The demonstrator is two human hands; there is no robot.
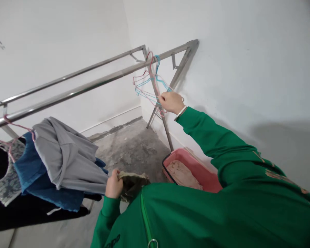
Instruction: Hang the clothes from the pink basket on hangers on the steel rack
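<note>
Jacket (186,213): green, smooth cloth, front zip with ring pull; worn by you.
Left hand (114,185): low, forearm raised; thumb and fingers pinched closed on a garment edge.
Olive garment (134,178): gathered, creased cloth; top edge in your left grip, bulk to the right of it, lower part hidden by your jacket.
Grey garment (69,155): soft, draped, just beside your left hand; blue garment (31,168) behind.
Pink basket (209,175): open, dark-rimmed; crumpled pale cloth (183,174) inside.
Right hand (172,102): arm stretched forward, fingers curled closed around wire hangers (146,82), pink and blue; exact wires gripped, cannot tell.
Rack (100,83): metal tubes, hangers hooked over the nearer rail.
Walls (235,69): white, plain.
</note>
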